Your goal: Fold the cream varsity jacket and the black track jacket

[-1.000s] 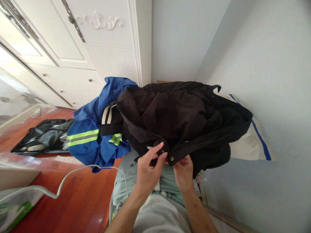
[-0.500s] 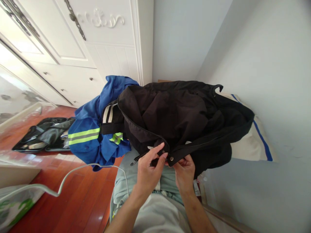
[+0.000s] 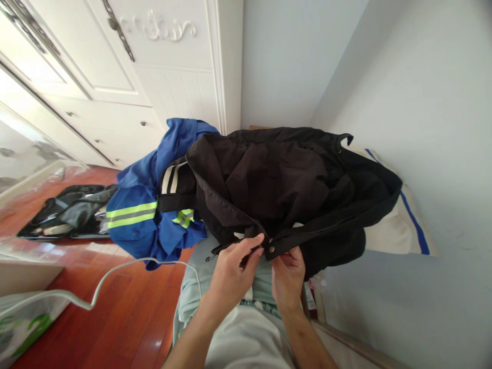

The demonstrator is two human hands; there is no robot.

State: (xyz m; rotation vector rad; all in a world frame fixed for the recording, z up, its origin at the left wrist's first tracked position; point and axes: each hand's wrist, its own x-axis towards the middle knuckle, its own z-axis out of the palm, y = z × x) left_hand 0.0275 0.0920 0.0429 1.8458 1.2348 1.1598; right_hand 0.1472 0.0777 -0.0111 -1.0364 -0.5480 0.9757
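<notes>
A black jacket (image 3: pixel 284 184) lies spread in front of me, its open front edges meeting at the near hem. My left hand (image 3: pixel 232 274) pinches the left hem corner, thumb over the edge where a snap was. My right hand (image 3: pixel 288 274) is closed on the right hem corner, just below a round metal snap (image 3: pixel 271 249). The two corners are held close together. A zipper pull (image 3: pixel 209 256) dangles at the left of my left hand.
A blue work jacket (image 3: pixel 154 205) with yellow reflective stripes lies left of the black one. A cream pillow with a blue stripe (image 3: pixel 400 225) sits at the right by the wall. A white cable (image 3: pixel 115 271) crosses the red wooden floor. A white wardrobe (image 3: pixel 115 77) stands behind.
My left thumb has moved over the left corner and now hides its snap. Both corners have dropped slightly toward me and drawn closer together.
</notes>
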